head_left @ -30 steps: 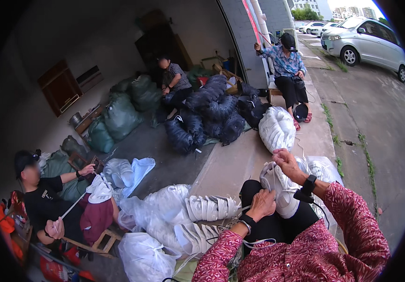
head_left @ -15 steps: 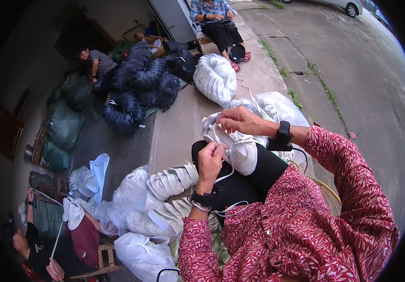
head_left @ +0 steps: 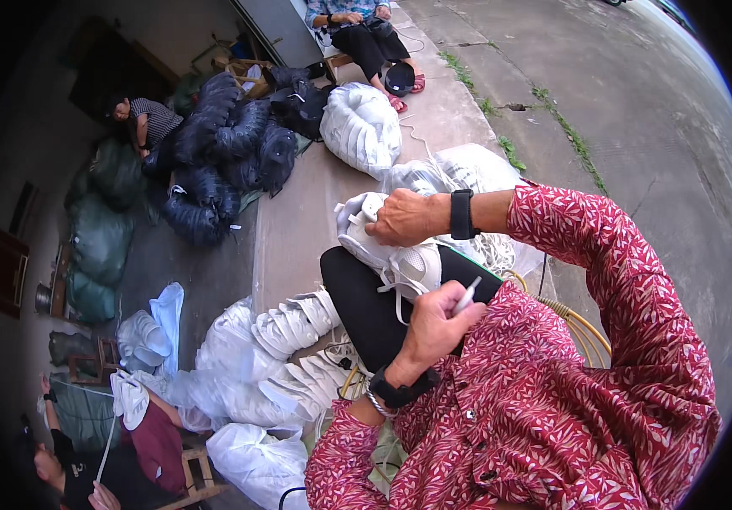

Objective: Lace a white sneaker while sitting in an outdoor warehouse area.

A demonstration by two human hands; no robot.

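Observation:
A white shoe (head_left: 423, 262) lies across my black-trousered thigh, its toe toward me. My right hand (head_left: 411, 218) is closed on the shoe at its upper opening, hiding part of the tongue. White shoelace (head_left: 397, 287) hangs in loose loops over the toe and side. Just below the toe, my left hand (head_left: 436, 325) is closed around a short, thin white stick-like piece (head_left: 468, 294), whose tip pokes out above the thumb. What kind of piece it is, I cannot make out.
White shoes (head_left: 296, 325) are stacked at my left beside plastic bags (head_left: 260, 459). A bagged bundle of white shoes (head_left: 361, 129) and dark bundles (head_left: 221, 157) lie ahead. Yellow hose (head_left: 582, 327) runs at my right. A co-worker at lower left handles a white shoe (head_left: 130, 399); two other people sit farther off.
My left hand has drawn back toward me from the laces and now shows the white stick-like piece. My right hand has gone from pinching lace to gripping the shoe. The view has shifted slightly.

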